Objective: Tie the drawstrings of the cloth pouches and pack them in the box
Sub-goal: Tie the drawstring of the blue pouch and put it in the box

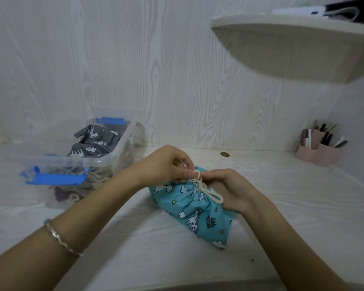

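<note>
Tying is under way: the left hand (pixel 166 162) and right hand (pixel 229 185) each pinch the cream drawstring (pixel 200 184) over the teal pouch (pixel 194 208), so next I judge the knot needs cinching before boxing.

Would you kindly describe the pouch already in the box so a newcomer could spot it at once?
Look to the left side of the white desk, where a clear plastic box with blue latches sits. On top inside lies the grey pouch, printed with white animals and clouds; the turquoise pouch lies outside the box.
</note>
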Demonstrator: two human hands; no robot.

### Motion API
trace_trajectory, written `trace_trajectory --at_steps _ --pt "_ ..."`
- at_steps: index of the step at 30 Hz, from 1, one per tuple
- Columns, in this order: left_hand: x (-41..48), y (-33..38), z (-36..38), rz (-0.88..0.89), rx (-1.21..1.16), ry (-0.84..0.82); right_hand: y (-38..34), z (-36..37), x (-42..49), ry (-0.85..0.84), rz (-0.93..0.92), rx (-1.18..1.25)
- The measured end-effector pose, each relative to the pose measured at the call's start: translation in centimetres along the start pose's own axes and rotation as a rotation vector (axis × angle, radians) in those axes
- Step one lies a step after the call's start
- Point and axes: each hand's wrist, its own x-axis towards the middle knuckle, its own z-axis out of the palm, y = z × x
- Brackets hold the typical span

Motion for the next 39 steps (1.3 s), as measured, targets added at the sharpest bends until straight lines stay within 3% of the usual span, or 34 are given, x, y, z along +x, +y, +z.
trace_trajectory --at_steps 2,5,10,14,24,30,36,39 --pt "0.0 -0.3 0.0 -0.062 -0.086 -0.081 0.3 -0.2 0.4 -0.004 -0.034 0.014" --pt "0.2 -0.8 0.2 -0.233 -0.346 -0.198 0.2 0.5 0.5 0.118 -0.165 -0.212" --pt "0.5 -1.2 0.1 -0.440 -0.633 -0.208 0.0 1.6 -0.3 0.472 -0.517 -0.734" --pt "0.6 -1.6 0.4 -0.525 -0.773 -0.238 0.1 2.3 -0.7 0.533 -0.670 -0.937" --pt "0.5 -1.6 1.4 -0.521 -0.781 -0.186 -0.3 1.9 -1.1 0.506 -0.534 -0.926" --pt "0.1 -1.6 1.4 -0.341 -0.686 -0.017 -1.2 1.0 -1.4 0.429 -0.352 -0.840" --pt "-0.3 -2.8 0.8 -0.228 -0.211 0.099 -2.0 -1.9 -2.3 0.315 -0.213 -0.563" --pt "-0.3 -2.8 1.1 -0.199 -0.134 0.126 -1.6 -2.4 -2.1 0.226 -0.135 -0.387"
